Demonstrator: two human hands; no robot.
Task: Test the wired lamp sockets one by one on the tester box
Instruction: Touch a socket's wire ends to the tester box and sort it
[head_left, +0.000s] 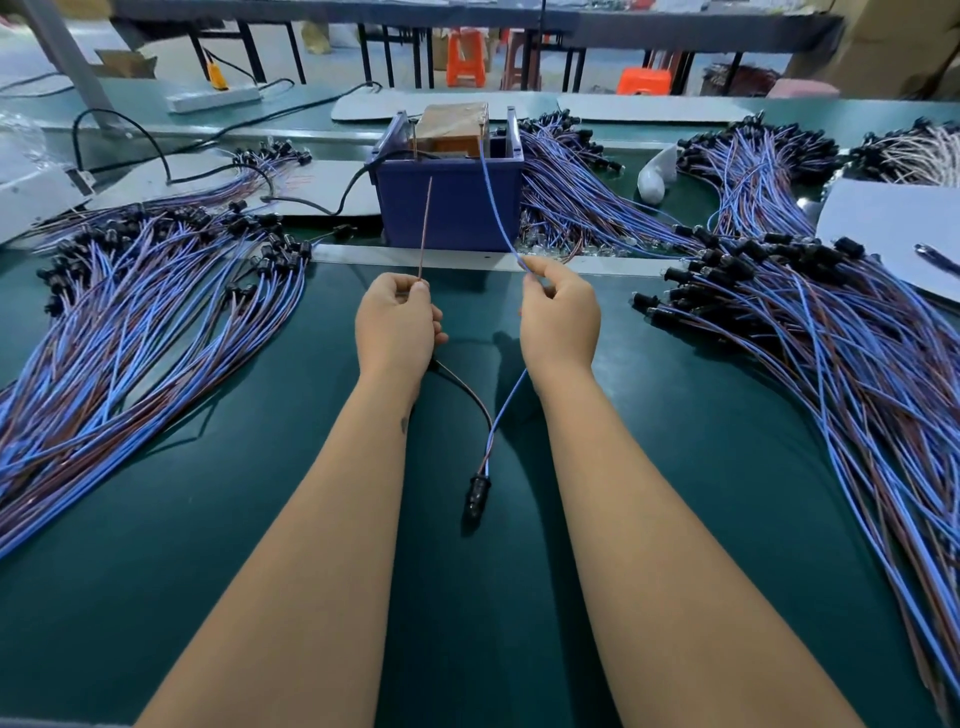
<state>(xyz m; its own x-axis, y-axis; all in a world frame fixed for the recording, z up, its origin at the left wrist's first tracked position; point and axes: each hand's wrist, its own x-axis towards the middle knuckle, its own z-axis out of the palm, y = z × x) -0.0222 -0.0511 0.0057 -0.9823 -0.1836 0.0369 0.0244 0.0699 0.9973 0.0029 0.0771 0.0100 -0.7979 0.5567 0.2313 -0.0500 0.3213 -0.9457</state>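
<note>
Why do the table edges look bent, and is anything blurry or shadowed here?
Head view: the wide-angle lens bows the green table and stretches the forearms; the stools at the back look soft. The lamp socket, hanging on wires pinched by the left hand and right hand, casts a shadow just below itself; no strong glare.

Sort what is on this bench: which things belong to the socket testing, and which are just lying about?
In the job:
left hand pinching the brown wire
right hand pinching the blue wire
black socket
tester box
socket piles left and right

Lying about:
power strip
white bag
orange stools
</note>
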